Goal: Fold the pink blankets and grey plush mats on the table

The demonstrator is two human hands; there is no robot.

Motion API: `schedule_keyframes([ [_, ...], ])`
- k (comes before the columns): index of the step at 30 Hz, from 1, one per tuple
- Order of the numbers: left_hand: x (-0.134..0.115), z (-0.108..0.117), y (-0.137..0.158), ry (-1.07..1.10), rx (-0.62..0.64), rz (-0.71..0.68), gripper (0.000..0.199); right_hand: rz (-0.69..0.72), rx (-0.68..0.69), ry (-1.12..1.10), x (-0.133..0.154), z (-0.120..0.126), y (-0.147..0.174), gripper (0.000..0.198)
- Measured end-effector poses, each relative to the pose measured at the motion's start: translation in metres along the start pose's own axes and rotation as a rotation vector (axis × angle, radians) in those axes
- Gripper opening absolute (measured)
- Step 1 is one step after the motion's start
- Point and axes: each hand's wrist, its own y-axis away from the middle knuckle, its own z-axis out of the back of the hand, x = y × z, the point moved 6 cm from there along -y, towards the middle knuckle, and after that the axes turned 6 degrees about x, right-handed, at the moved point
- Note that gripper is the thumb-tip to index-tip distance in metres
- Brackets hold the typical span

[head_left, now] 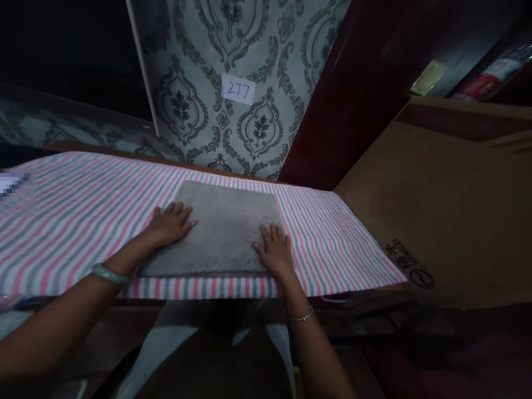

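A grey rectangular cloth [224,233], soft-looking and slightly creased, lies flat on a striped tablecloth [95,205] of pink, grey and white. My left hand [169,223] rests on the cloth's left edge with its fingers spread, palm down. On the right side of the cloth my right hand [275,249] lies palm down, fingers apart and pointing away from me. Neither hand grips anything. The cloth's near edge runs close to the front edge of the table.
A large cardboard box [449,210] stands at the right, beside a dark red cabinet panel [328,105]. Behind the table is patterned wallpaper with a paper marked 277 [238,89]. A dark screen [75,55] is at the upper left.
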Motion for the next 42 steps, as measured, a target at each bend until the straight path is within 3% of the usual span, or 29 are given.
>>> schedule_keyframes([
  [5, -0.102, -0.018, 0.05, 0.015, -0.085, -0.308, 0.058, 0.115, -0.033, -0.019, 0.039, -0.002, 0.009, 0.06],
  [7, -0.125, -0.028, 0.062, 0.046, -0.171, -0.327, 0.056, 0.172, -0.039, 0.0, 0.051, -0.009, 0.013, 0.059],
  [9, -0.133, -0.035, 0.067, 0.071, -0.217, -0.317, 0.057, 0.178, -0.037, 0.019, 0.053, -0.015, 0.016, 0.059],
  [12, -0.119, -0.04, 0.069, 0.07, -0.21, -0.275, 0.061, 0.174, -0.029, 0.032, 0.049, -0.02, 0.016, 0.06],
  [22, -0.009, -0.048, 0.112, 0.078, -0.237, 0.103, 0.066, 0.174, -0.033, 0.049, 0.046, -0.021, 0.018, 0.06],
  [26, 0.009, -0.052, 0.13, 0.101, -0.263, 0.178, 0.059, 0.174, -0.054, 0.027, 0.047, -0.022, 0.02, 0.059],
  [29, 0.006, -0.043, 0.134, 0.098, -0.306, 0.208, 0.056, 0.192, -0.041, -0.025, 0.048, -0.018, 0.02, 0.057],
  [32, -0.025, -0.023, 0.121, 0.088, -0.329, 0.106, 0.05, 0.194, -0.023, -0.086, 0.046, -0.009, 0.014, 0.055],
  [36, -0.105, 0.001, 0.081, 0.103, -0.331, -0.23, 0.052, 0.139, -0.132, -0.084, 0.038, 0.007, 0.002, 0.055],
  [39, -0.152, -0.007, 0.049, 0.11, -0.252, -0.378, 0.056, 0.119, -0.104, -0.003, 0.033, 0.003, -0.005, 0.054],
  [42, -0.168, -0.027, 0.031, 0.115, -0.187, -0.406, 0.056, 0.113, -0.055, 0.046, 0.03, -0.007, -0.007, 0.054],
])
